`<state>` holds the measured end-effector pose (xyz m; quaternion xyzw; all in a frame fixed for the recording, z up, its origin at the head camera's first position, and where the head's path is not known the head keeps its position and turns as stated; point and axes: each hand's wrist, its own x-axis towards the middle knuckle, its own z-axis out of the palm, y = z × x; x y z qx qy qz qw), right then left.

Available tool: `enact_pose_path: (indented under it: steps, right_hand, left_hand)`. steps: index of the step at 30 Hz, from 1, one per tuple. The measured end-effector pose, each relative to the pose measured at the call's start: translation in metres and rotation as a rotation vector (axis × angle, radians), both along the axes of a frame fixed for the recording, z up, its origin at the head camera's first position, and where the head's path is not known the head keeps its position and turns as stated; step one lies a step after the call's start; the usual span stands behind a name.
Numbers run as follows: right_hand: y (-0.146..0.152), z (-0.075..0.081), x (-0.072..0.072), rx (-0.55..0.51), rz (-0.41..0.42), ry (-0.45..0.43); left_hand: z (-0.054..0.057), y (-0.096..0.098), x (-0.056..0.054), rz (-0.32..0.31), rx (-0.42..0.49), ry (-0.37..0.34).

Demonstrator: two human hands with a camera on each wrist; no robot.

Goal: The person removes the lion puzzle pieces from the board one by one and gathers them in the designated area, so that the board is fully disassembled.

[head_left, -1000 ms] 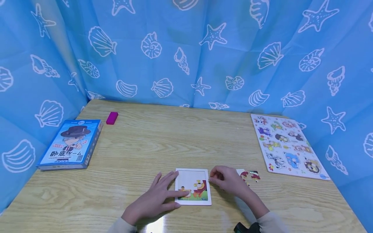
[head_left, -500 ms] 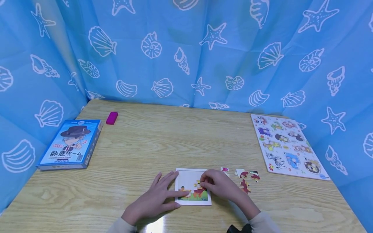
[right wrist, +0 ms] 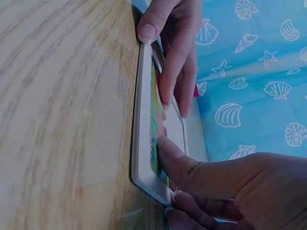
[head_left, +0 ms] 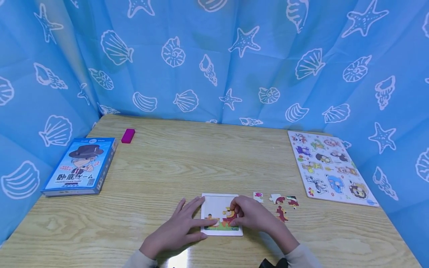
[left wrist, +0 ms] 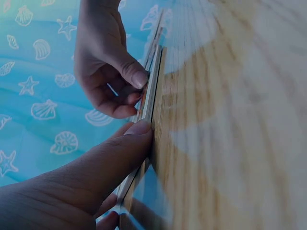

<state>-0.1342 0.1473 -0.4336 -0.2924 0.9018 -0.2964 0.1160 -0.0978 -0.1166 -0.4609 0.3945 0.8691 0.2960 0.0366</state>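
Jigsaw tray (head_left: 222, 233), white-rimmed and square, lies flat on the wooden table (head_left: 187, 156) between the person's two hands, close to the near edge of my head view. Fitted picture pieces (head_left: 219, 227), with green grass and a red-and-yellow animal, fill its lower part; the upper part shows pale backing. I see the left hand (head_left: 179, 229) spread wide, its fingers straight, one laid over the fitted pieces and the thumb at the tray's near-left corner. The right hand (head_left: 253, 214) is narrow, fingers bent at the tray's right side; my right wrist feed has its thumb pressing on the picture. I cannot tell whether it pinches a piece.

Just beyond that hand I count four loose pieces: a white-and-pink one (head_left: 258, 197), a white-and-maroon one (head_left: 277, 199), a dark-edged one (head_left: 292, 201) and a maroon one (head_left: 281, 214). An animal puzzle board (head_left: 345, 198) lies farther right; an Undercover Game box (head_left: 80, 167) and a magenta block (head_left: 128, 136) sit far left, before a seashell-print curtain (head_left: 187, 74).
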Motion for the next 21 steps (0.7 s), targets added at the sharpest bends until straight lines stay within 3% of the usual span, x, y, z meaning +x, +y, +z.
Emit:
enact_pose_path:
  steps: [10,21]
  right_hand:
    - [0.0007,-0.0018,0.0036,0.02,-0.026,0.055]
    - [0.0006,-0.0016,0.0052,-0.008,-0.064,0.002]
  left_hand:
    - [0.0005,0.0,-0.0004,0.001,0.0,-0.014]
    - [0.0023,0.0007,-0.0002,0.001,-0.012,-0.028]
